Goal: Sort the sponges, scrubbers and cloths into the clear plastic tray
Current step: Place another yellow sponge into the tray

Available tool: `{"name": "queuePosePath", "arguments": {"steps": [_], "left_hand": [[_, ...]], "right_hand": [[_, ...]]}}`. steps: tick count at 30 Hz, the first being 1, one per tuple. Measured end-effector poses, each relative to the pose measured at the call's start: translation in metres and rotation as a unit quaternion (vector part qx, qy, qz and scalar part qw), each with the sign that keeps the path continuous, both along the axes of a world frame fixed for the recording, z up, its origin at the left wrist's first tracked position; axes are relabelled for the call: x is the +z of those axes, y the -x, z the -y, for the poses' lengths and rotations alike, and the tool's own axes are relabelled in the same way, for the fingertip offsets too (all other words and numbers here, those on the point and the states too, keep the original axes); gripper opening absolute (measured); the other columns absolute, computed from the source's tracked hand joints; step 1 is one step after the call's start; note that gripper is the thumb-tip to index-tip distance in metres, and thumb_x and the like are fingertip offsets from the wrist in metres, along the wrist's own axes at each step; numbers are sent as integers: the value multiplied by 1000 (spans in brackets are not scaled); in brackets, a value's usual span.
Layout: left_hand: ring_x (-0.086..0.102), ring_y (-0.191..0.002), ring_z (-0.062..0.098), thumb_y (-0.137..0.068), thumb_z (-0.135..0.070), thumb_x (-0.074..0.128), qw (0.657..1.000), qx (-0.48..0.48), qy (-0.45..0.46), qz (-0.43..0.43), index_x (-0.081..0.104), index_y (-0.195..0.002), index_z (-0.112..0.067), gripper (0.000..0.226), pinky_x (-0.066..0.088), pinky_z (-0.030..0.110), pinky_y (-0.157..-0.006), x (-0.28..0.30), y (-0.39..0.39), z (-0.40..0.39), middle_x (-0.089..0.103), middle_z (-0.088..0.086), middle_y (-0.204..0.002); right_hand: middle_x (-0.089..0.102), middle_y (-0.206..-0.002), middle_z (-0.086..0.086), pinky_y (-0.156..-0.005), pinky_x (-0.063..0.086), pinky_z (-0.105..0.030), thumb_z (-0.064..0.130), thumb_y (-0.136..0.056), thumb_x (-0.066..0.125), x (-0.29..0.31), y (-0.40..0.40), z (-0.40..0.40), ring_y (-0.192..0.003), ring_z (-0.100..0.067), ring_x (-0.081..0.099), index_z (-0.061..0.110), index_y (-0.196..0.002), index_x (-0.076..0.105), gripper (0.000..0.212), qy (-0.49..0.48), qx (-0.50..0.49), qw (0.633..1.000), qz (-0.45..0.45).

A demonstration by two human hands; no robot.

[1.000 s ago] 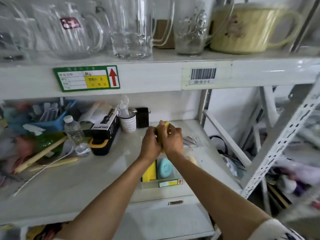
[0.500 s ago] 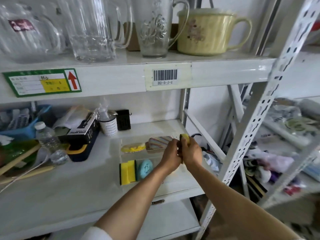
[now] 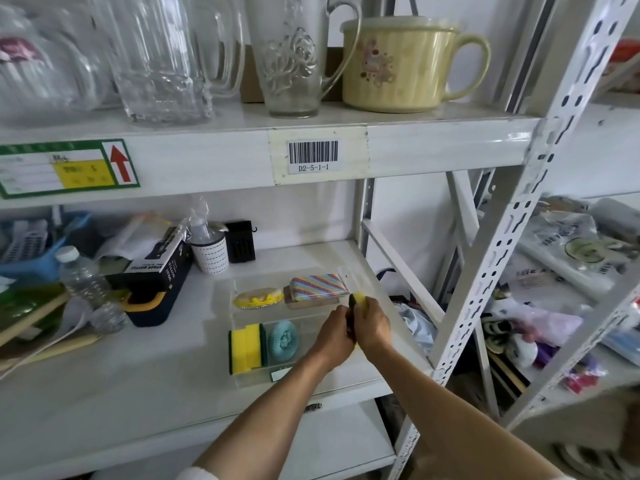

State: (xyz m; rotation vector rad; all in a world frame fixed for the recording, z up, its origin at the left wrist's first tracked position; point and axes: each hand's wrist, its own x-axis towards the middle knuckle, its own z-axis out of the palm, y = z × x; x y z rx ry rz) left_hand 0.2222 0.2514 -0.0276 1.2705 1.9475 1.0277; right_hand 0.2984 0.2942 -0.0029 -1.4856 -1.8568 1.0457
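A clear plastic tray [image 3: 370, 285] sits on the white middle shelf. Inside it lie a yellow scrubber pad [image 3: 258, 298], a rainbow-striped sponge [image 3: 318, 283], a yellow-and-green sponge stack [image 3: 246, 347] and a teal round scrubber [image 3: 283, 341]. My left hand [image 3: 335, 332] and my right hand [image 3: 373, 323] are pressed together over the tray's right side. Both grip a yellow sponge with a dark green face [image 3: 357, 300], which sticks up between the fingers.
A black spray-bottle box [image 3: 157, 271], a water bottle [image 3: 81, 277], a white cup [image 3: 210, 252] and a blue basket [image 3: 33, 245] crowd the shelf's left. Glass jugs and a cream pot [image 3: 401, 60] stand on the shelf above. A white perforated upright [image 3: 498, 258] rises on the right.
The view has swung right and closer, so the tray's contents now show beside my hands. Both hands stay clasped on the yellow sponge and have lowered slightly over the tray's right side.
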Motion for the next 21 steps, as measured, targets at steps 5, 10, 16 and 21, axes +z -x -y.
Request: {"name": "queuePosePath", "arguments": {"steps": [5,10,16,21], "left_hand": [[67,-94,33,-84,-2,52,1000,-2,-3,-4,60,-105,-5,22,57,52,-82,4,-2,3,68,16,-104],[68,-90,33,-82,-3,52,1000,1,-22,3,62,-100,-8,22,57,54,-80,7,2,5,70,16,-101],[66,-96,24,-80,0,51,995,34,-95,-8,66,-102,-14,30,56,42,-86,23,11,16,69,4,-101],[66,-102,20,-84,1,56,984,90,-147,-42,64,-107,-11,28,56,35,-87,34,41,34,70,6,-109]], "right_hand": [[65,-107,-14,-72,46,-33,24,-94,41,-10,2,-6,-94,-31,62,9,-115,55,29,9,-6,998,56],[57,-126,-12,-87,48,-38,36,-95,43,-7,3,-5,-110,-32,59,15,-129,54,41,-20,-36,997,69],[56,-127,-9,-93,48,-43,27,-94,51,0,8,-3,-107,-33,60,14,-123,58,33,-159,-46,985,50],[62,-110,-10,-83,49,-42,16,-91,54,10,33,11,-93,-34,64,12,-110,65,22,-211,5,977,6]]}}
